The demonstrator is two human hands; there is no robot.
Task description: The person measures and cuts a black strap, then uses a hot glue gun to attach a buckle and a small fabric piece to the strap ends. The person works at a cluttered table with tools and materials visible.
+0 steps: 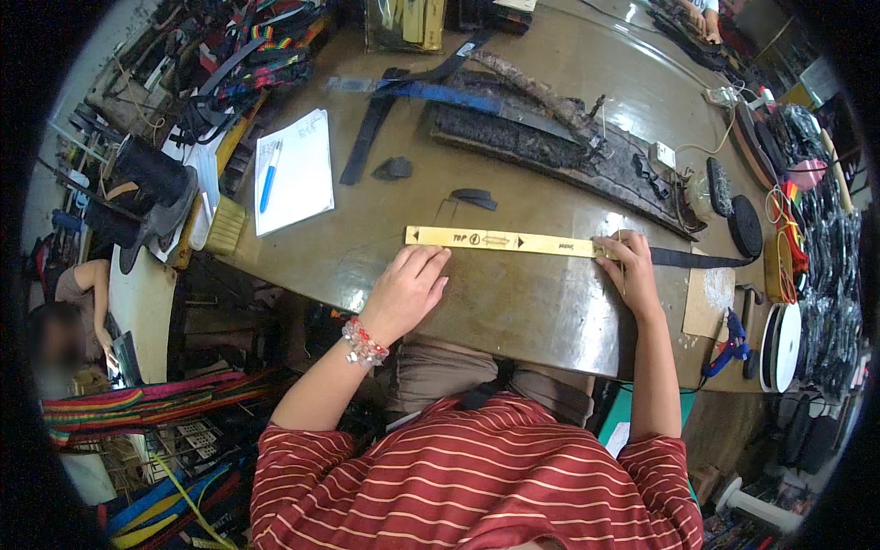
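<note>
- A long, flat yellow strip with black marks (pixel 495 240) lies on the shiny brown bench (pixel 513 307), right in front of you, going from side to side.
- Of your two hands, the right hand (pixel 631 273) is the one that pinches. Its thumb and fingers are close together on the right end of the yellow strip.
- Your left hand (pixel 408 289) is near the other end. Its fingers are bent and close together, and the tips are at the strip's bottom edge. I cannot tell if they grip it or just rest there.
- A flat black cloth strap (pixel 697 260) comes out by your right hand and goes toward a round black roll of strap (pixel 744 226).
- Past the strip, near its middle, you have a small bent black scrap (pixel 474 198). A bit farther off is a dark, lumpy scrap (pixel 392 168).
- To the left, a thin blue pen (pixel 269 180) lies on white sheets of paper (pixel 307 188).
- Beside the paper, another long black strap (pixel 362 147) lies on the bench.
- Farther back, a long, dark, rough bar (pixel 522 151) lies at a slant.
- To the right of your right hand, there is a flat tan board (pixel 701 312), with a blue glue gun (pixel 731 344) just beside it.
- Next to that, a round white reel (pixel 784 348) stands on its edge.
</note>
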